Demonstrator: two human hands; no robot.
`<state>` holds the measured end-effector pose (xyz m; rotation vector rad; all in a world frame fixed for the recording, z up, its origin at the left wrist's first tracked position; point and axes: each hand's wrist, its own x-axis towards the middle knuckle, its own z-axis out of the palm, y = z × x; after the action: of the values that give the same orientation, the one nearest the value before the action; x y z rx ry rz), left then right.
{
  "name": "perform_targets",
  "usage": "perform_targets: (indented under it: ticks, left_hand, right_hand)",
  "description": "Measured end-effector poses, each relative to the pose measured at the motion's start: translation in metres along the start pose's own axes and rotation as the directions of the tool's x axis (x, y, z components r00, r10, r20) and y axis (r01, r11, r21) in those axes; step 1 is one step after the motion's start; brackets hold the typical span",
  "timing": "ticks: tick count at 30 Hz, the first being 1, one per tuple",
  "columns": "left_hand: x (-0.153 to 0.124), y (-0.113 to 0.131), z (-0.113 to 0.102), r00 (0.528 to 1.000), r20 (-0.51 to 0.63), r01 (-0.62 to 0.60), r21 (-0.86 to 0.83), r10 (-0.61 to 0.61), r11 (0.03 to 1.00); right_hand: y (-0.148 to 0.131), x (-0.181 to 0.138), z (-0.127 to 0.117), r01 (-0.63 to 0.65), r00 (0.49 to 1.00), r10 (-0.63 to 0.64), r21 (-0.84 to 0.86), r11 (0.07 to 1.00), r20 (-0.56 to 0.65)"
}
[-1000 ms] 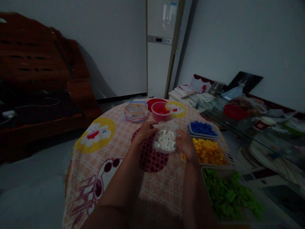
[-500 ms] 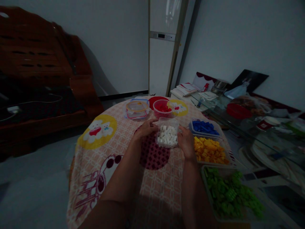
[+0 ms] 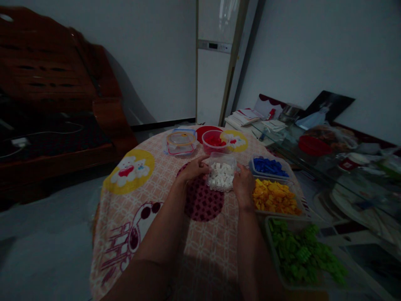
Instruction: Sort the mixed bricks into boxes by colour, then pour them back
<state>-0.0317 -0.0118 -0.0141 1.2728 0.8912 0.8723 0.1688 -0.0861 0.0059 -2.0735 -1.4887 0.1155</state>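
A clear plastic box of white bricks (image 3: 222,172) sits over a dark red dotted circle on the round table's patterned cloth (image 3: 147,196). My left hand (image 3: 193,169) grips the box's left side, fingers curled round its edge. My right hand (image 3: 243,185) holds the right side the same way. Just behind the box stands a clear tub with red bricks (image 3: 213,142).
Right of my hands lie trays of blue bricks (image 3: 268,166), yellow bricks (image 3: 273,197) and green bricks (image 3: 300,255). An empty lidded container (image 3: 180,143) and a red lid (image 3: 203,130) are at the back. A cluttered glass table (image 3: 328,167) stands to the right, a wooden bench (image 3: 53,104) to the left.
Both hands have moved the box of white bricks a little away from me, closer to the red tub. The view has shifted slightly.
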Motion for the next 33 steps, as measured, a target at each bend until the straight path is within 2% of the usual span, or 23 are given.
perform_targets:
  ticks: [3,11,16,22,27,30,33]
  left_hand:
    - [-0.009,0.004,0.0,0.994,0.107,0.034,0.019,-0.035,0.999]
    - [-0.014,0.011,0.0,0.976,0.157,0.142,0.073,-0.153,0.987]
    - [-0.012,0.008,-0.003,0.98,0.159,0.116,0.052,-0.123,0.992]
    - [-0.009,0.003,-0.007,0.967,0.245,0.056,0.09,-0.076,0.994]
    - [-0.01,0.002,-0.008,0.961,0.274,0.021,0.088,-0.045,0.996]
    - [-0.01,0.003,-0.008,0.96,0.275,0.015,0.11,-0.045,0.994]
    - [-0.009,0.004,-0.008,0.96,0.275,0.024,0.115,-0.055,0.993]
  right_hand:
    - [-0.004,-0.001,-0.002,-0.032,0.999,0.032,-0.048,0.998,-0.004]
    - [-0.002,-0.003,-0.003,-0.013,1.0,0.012,-0.06,0.998,-0.019]
    - [-0.009,-0.005,-0.007,-0.037,0.999,0.038,-0.09,0.995,0.011]
    - [-0.017,-0.005,-0.01,-0.086,0.993,0.097,-0.167,0.982,0.06]
    - [-0.018,-0.005,-0.007,-0.068,0.993,0.086,-0.206,0.976,0.08]
    - [-0.014,-0.003,-0.007,-0.05,0.996,0.061,-0.162,0.986,0.066]
    - [-0.003,0.001,-0.008,0.005,0.998,-0.003,-0.047,0.999,0.056]
